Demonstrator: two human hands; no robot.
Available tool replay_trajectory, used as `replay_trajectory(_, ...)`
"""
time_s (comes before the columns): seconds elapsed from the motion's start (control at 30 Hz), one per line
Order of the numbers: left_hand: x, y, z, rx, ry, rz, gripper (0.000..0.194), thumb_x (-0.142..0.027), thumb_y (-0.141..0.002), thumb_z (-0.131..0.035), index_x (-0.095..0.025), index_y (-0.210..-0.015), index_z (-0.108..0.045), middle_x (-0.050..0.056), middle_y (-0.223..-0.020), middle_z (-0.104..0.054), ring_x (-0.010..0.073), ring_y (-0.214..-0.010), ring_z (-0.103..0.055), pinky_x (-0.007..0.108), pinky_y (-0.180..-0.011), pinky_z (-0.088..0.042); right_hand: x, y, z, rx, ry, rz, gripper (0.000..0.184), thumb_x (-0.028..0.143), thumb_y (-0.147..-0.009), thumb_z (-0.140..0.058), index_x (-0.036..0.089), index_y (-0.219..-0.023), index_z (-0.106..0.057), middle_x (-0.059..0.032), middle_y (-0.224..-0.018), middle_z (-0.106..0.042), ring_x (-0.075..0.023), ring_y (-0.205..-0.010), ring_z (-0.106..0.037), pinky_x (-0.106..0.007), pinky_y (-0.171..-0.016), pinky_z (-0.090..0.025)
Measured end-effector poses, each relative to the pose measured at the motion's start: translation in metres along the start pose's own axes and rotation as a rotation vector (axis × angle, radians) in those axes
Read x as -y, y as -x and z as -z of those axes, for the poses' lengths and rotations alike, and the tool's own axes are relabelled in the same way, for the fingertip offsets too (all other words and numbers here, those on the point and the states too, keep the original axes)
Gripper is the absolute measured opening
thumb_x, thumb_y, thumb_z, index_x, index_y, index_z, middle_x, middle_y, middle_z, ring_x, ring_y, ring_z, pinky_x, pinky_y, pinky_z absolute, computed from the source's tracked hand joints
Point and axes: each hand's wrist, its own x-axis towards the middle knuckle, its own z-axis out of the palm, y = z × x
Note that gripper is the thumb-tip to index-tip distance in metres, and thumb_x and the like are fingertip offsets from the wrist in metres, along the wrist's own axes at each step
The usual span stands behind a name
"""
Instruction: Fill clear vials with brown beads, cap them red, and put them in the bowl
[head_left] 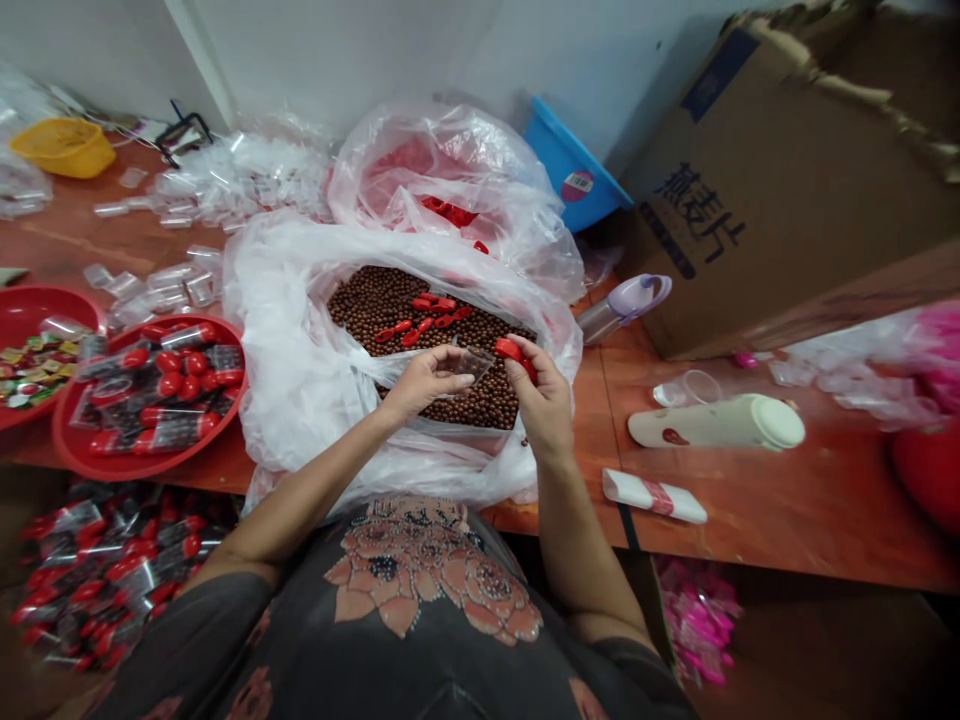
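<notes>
So the person is wearing a dark grey top (360, 640), and it's really rocking the florals. A big salmon-pink flower cluster (487, 595) is spreading across the front, with chunky rounded petals on one side and pointier ones dangling lower left. Tiny pale dots (484, 575) are running along the petal edges, kinda like beads or studs, can't tell which. One bloom is sporting a dark, speckled centre (382, 567). More pinkish patches are peeking out low down, one at left (251, 695), one at right (589, 700). The left sleeve (214, 615) and right sleeve (630, 670) are both stopping short, leaving the forearms showing bare.
</notes>
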Motion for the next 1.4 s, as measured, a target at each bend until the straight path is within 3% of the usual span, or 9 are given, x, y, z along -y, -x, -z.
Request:
replay_trajectory(0.07,-0.001,0.002,0.000,0.005,-0.045,-0.032,0.046,-0.025,-0.063,-0.086,-0.014,-0.104,-0.069,0.007,-0.104,-0.071,0.0160,-0.087,-0.067,0.033,-0.080,-0.057,0.005,0.001,-0.003,0.027,0.027,0.048,0.030,0.032,-0.090,-0.065,0.033,-0.119,-0.070,-0.0007,-0.119,-0.068,-0.0184,-0.116,-0.060,-0.041,-0.112,-0.042)
replay_trajectory(0.27,-0.005,0.009,0.001,0.003,-0.109,-0.066,0.043,-0.025,-0.065,-0.083,-0.015,-0.106,-0.073,0.007,-0.104,-0.073,0.0155,-0.086,-0.066,0.030,-0.080,-0.056,0.010,0.006,-0.007,0.087,0.068,0.128,0.028,0.036,-0.092,-0.061,0.036,-0.117,-0.072,-0.0020,-0.111,-0.068,-0.0194,-0.110,-0.061,-0.043,-0.107,-0.046)
replay_trajectory(0.53,-0.018,0.022,-0.002,0.074,-0.015,0.034,0.044,-0.023,-0.070,-0.079,-0.015,-0.113,-0.075,0.008,-0.108,-0.073,0.0136,-0.086,-0.067,0.028,-0.081,-0.055,0.007,0.003,-0.003,0.054,0.010,0.067,0.025,0.035,-0.089,-0.066,0.035,-0.112,-0.075,-0.0006,-0.109,-0.071,-0.0183,-0.105,-0.064,-0.040,-0.102,-0.049)
replay_trajectory(0.7,-0.021,0.026,0.002,0.021,0.010,0.125,0.039,-0.022,-0.070,-0.078,-0.015,-0.108,-0.076,0.009,-0.101,-0.074,0.0141,-0.081,-0.068,0.030,-0.078,-0.057,-0.006,0.000,-0.005,-0.069,-0.200,-0.058,0.035,0.042,-0.091,-0.063,0.034,-0.124,-0.068,0.0001,-0.107,-0.073,-0.0163,-0.090,-0.069,-0.044,-0.098,-0.054)
replay_trajectory(0.87,-0.019,0.029,0.005,0.012,0.023,0.215,0.036,-0.020,-0.069,-0.076,-0.016,-0.104,-0.077,0.009,-0.092,-0.075,0.0156,-0.075,-0.070,0.032,-0.075,-0.059,-0.002,-0.001,-0.007,0.084,-0.268,-0.012,0.038,0.042,-0.093,-0.062,0.037,-0.130,-0.062,0.0006,-0.119,-0.069,-0.0185,-0.105,-0.070,-0.045,-0.111,-0.046)
replay_trajectory(1.03,-0.018,0.031,0.006,0.034,0.010,0.228,0.041,-0.020,-0.068,-0.075,-0.016,-0.109,-0.077,0.009,-0.094,-0.075,0.0159,-0.076,-0.070,0.031,-0.074,-0.059,-0.002,0.001,-0.010,0.170,-0.239,0.023,0.041,0.043,-0.094,-0.060,0.036,-0.135,-0.056,-0.0008,-0.115,-0.065,-0.0167,-0.097,-0.070,-0.038,-0.098,-0.055)
replay_trajectory(1.23,-0.015,0.032,0.009,0.066,-0.018,0.243,0.046,-0.020,-0.068,-0.078,-0.016,-0.113,-0.075,0.009,-0.100,-0.075,0.0144,-0.079,-0.069,0.030,-0.076,-0.058,-0.016,0.001,-0.010,0.174,-0.078,0.187,0.044,0.037,-0.099,-0.050,0.035,-0.143,-0.045,-0.0015,-0.110,-0.059,-0.0128,-0.085,-0.066,-0.035,-0.087,-0.058)
replay_trajectory(1.4,-0.008,0.032,0.011,0.058,-0.006,0.232,0.045,-0.021,-0.067,-0.079,-0.016,-0.112,-0.075,0.008,-0.100,-0.075,0.0144,-0.078,-0.069,0.032,-0.077,-0.059,-0.019,-0.001,-0.004,0.057,-0.027,0.218,0.044,0.034,-0.099,-0.048,0.037,-0.143,-0.045,-0.0008,-0.108,-0.057,-0.0099,-0.075,-0.061,-0.029,-0.075,-0.057)
